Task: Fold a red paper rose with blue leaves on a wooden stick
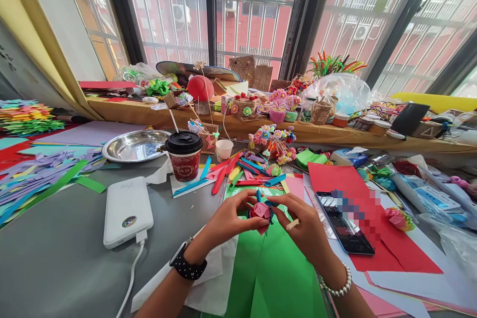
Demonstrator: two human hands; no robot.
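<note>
My left hand (229, 221) and my right hand (303, 226) meet over the green paper sheet (272, 268), both pinched on a small folded paper flower (261, 211) of red and blue strips. The left wrist wears a black dotted watch (186, 264). The right wrist wears a pearl bracelet (341, 285), and a short pale stick (292, 224) pokes out between the right hand's fingers. Loose coloured paper strips (238, 171) lie just beyond the flower.
A lidded red coffee cup (184, 156) and a metal plate (134, 145) stand at the left rear. A white power bank (127, 211) with its cable lies left. A phone (345, 223) rests on red paper (372, 213) at the right. Paper crafts crowd the window sill (305, 131).
</note>
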